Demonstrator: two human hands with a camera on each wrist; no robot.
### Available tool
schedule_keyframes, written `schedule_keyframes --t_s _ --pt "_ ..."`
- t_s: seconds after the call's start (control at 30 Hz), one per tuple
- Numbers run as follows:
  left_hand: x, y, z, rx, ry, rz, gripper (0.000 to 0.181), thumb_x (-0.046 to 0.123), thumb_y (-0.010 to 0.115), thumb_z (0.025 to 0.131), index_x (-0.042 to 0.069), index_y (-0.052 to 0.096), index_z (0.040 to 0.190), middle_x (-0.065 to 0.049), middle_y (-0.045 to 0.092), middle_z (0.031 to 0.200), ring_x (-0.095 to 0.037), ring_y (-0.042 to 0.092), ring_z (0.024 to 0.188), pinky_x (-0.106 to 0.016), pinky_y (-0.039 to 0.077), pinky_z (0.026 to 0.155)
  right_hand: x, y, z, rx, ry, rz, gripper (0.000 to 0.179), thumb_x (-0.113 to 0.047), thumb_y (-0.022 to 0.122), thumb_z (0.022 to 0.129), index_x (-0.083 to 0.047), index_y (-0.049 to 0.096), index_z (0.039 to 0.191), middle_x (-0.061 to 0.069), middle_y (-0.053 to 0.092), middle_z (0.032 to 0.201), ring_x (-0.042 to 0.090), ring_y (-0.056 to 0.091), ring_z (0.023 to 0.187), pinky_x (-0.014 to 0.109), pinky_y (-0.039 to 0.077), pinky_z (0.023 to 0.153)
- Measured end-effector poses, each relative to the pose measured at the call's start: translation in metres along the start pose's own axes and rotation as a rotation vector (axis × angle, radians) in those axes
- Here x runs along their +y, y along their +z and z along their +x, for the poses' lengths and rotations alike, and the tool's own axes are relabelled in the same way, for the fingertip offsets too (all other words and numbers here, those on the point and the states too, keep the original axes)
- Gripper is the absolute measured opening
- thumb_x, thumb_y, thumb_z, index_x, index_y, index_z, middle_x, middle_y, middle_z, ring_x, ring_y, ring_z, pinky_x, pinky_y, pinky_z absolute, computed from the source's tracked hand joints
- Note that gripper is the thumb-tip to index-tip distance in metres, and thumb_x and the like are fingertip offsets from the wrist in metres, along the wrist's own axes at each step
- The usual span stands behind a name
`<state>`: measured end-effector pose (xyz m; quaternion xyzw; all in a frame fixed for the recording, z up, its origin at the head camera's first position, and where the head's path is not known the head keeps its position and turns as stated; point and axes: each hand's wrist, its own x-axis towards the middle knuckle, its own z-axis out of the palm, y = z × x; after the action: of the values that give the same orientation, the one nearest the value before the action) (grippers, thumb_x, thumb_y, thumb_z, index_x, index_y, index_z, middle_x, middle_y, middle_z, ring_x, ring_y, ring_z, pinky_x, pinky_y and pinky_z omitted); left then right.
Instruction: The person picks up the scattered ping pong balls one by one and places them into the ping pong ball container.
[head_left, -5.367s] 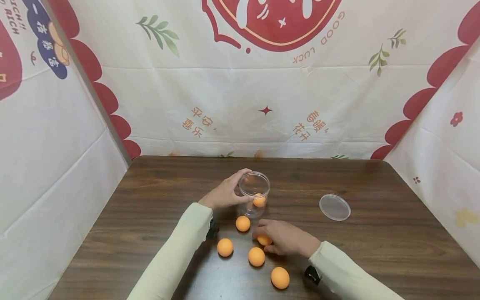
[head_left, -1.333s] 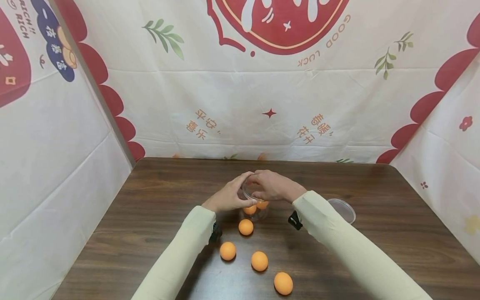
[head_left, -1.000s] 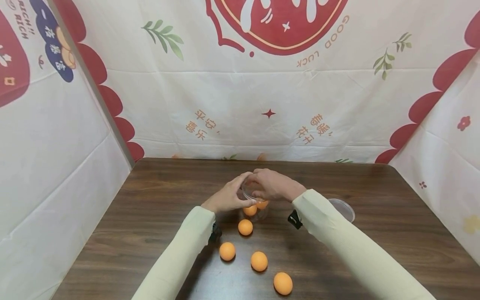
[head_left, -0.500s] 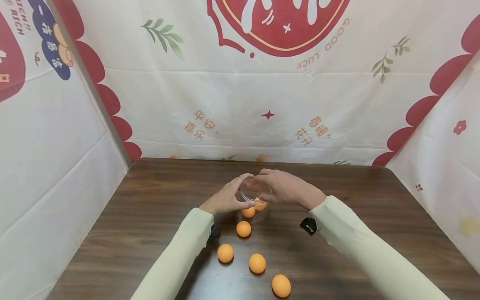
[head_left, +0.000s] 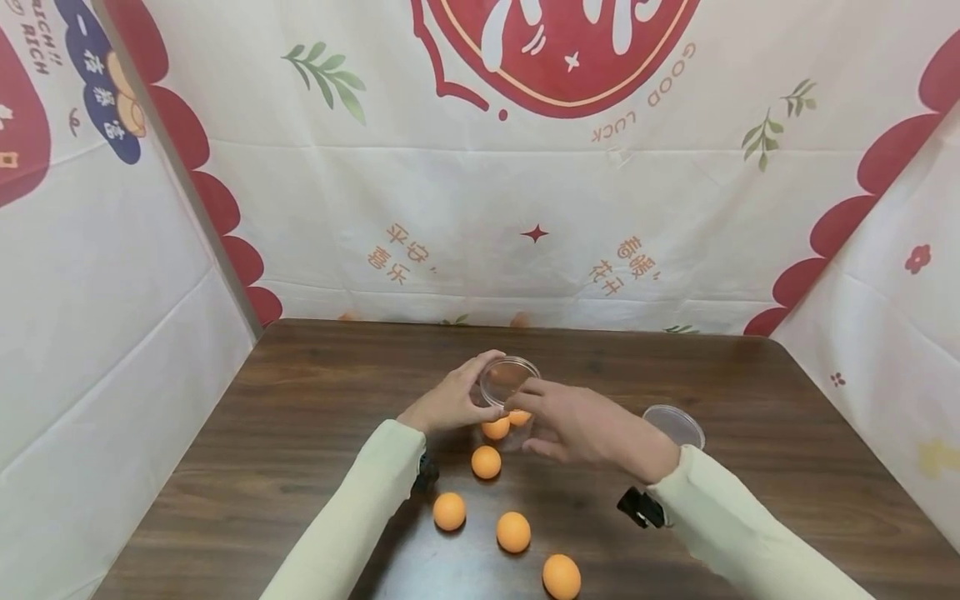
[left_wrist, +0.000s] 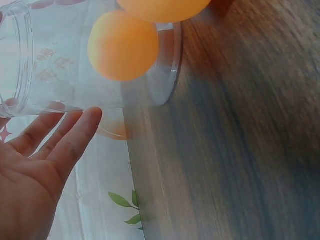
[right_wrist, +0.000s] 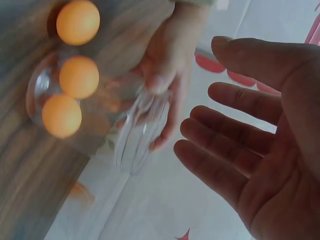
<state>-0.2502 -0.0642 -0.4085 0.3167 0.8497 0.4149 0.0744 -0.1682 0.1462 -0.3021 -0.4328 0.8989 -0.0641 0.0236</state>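
A clear round plastic jar point(head_left: 510, 383) stands upright on the table without its lid. Two orange ping-pong balls point(right_wrist: 79, 77) lie at its bottom. My left hand point(head_left: 453, 398) holds the jar near the rim, thumb on the near side and fingers round the far side. Just right of the jar, my right hand point(head_left: 581, 425) hovers with its fingers apart. In the right wrist view its palm and fingers point(right_wrist: 225, 130) hold nothing. Several more orange balls rest on the table, the closest ball point(head_left: 486, 462) just in front of the jar.
The clear flat lid point(head_left: 675, 425) lies to the right, partly behind the right wrist. Loose balls point(head_left: 513, 532) are scattered towards the front of the brown wooden table point(head_left: 300, 467). Printed cloth point(head_left: 450, 192) hangs behind and at both sides.
My right hand took a ball from the table and it is now in the jar, making two there. The hand has since drawn out of the jar's mouth, rightwards and nearer. My left hand stays.
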Motion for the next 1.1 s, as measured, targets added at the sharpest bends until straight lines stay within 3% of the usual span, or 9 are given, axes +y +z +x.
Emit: schedule_keyframes --t_s 0.1,0.33,0.5,0.7,0.9,1.1 --pt "-0.001 0.001 0.000 0.012 0.007 0.010 0.079 0.028 0.072 0.084 0.020 0.027 0.148 -0.007 0.044 0.140 -0.021 0.052 0.117 -0.034 0.051 0.088 -0.007 0.005 -0.007 -0.034 0.004 0.018 0.043 -0.024 0.072 0.085 -0.011 0.057 0.123 0.002 0.054 0.117 0.011 0.060 0.083 0.028 0.052 0.071" --pt "-0.003 0.003 -0.003 0.004 0.009 -0.026 0.080 0.028 0.072 0.084 0.017 0.027 0.149 -0.008 0.043 0.140 -0.029 0.054 0.116 -0.038 0.053 0.085 -0.020 0.022 -0.025 -0.059 0.020 0.065 0.053 -0.026 0.072 0.085 -0.013 0.051 0.132 0.002 0.048 0.133 0.008 0.059 0.089 0.027 0.053 0.072" --pt "-0.002 0.003 -0.002 0.013 0.003 -0.017 0.080 0.031 0.073 0.084 0.021 0.027 0.149 -0.005 0.044 0.140 -0.023 0.054 0.113 -0.034 0.051 0.086 -0.025 0.036 -0.039 -0.006 0.014 0.129 0.051 -0.026 0.073 0.084 -0.012 0.054 0.129 -0.001 0.052 0.124 0.007 0.056 0.097 0.024 0.051 0.076" --pt "0.000 0.004 0.003 0.010 0.017 -0.039 0.081 0.033 0.073 0.083 0.023 0.026 0.149 -0.006 0.043 0.141 -0.030 0.051 0.120 -0.038 0.052 0.086 -0.031 0.055 -0.056 0.032 0.021 0.176 0.046 -0.025 0.075 0.080 -0.013 0.058 0.121 -0.007 0.053 0.112 0.004 0.054 0.089 0.022 0.050 0.070" --pt "-0.001 0.006 0.005 0.012 0.014 -0.030 0.081 0.033 0.073 0.083 0.021 0.027 0.148 -0.006 0.042 0.141 -0.029 0.052 0.119 -0.027 0.052 0.081 -0.037 0.076 -0.063 -0.064 0.106 0.238 0.046 -0.030 0.076 0.079 -0.019 0.060 0.120 -0.013 0.052 0.108 0.000 0.050 0.083 0.023 0.047 0.070" --pt "-0.001 0.003 0.000 0.020 0.010 -0.002 0.080 0.032 0.072 0.083 0.022 0.027 0.148 -0.005 0.042 0.142 -0.026 0.051 0.121 -0.026 0.051 0.082 -0.039 0.094 -0.063 -0.160 0.152 0.269 0.054 -0.037 0.075 0.079 -0.018 0.056 0.126 -0.009 0.053 0.113 0.000 0.050 0.085 0.025 0.049 0.070"
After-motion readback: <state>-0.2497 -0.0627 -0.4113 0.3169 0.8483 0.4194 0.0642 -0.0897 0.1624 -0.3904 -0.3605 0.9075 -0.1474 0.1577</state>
